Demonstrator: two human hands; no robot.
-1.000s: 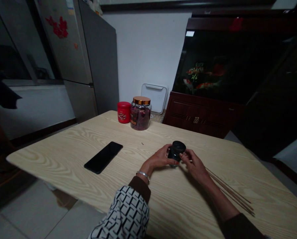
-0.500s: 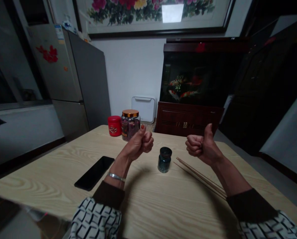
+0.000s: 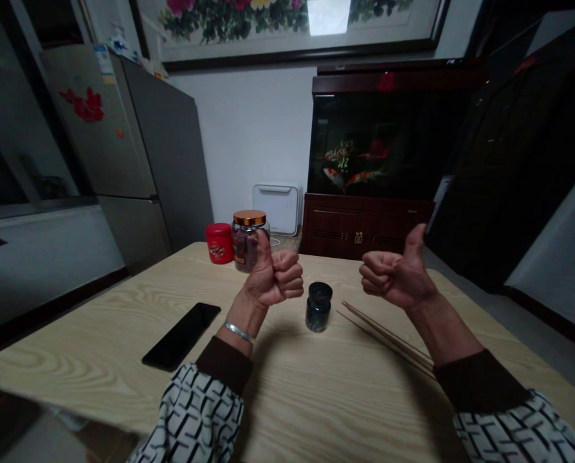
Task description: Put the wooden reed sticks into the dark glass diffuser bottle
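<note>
Hands first: your left hand (image 3: 275,280) is closed into a fist with the thumb raised, and it holds nothing. Your right hand (image 3: 396,276) is the same, fist closed, thumb up, nothing in it. Both are lifted clear of the table (image 3: 316,411) and touch no object.

Jar (image 3: 318,307): small, dark, lid on, upright on the table. It stands between your two fists and below them, nearer the left one, just off its knuckles to the right. Neither hand is in contact with it.

Sticks (image 3: 388,337): a thin bundle lies flat under your right hand and runs back along the line of that forearm. The near end points toward the jar but stops short of it.

Other items noted: a phone (image 3: 181,336) lies face down well to the left of your left wrist. A glass jar (image 3: 249,239) with a copper lid stands beyond your left fist and is partly hidden by the thumb, with a red tin (image 3: 220,243) just beside it.

Assessment: no handling step is in hand at this moment. By its placement, I judge the jar set down and released. Any further work on it would call for opening a fist, lowering it to the table and closing the fingers round the jar's side. The left hand has the shorter reach. Keep the right forearm off the sticks, since a brush there could roll them.
</note>
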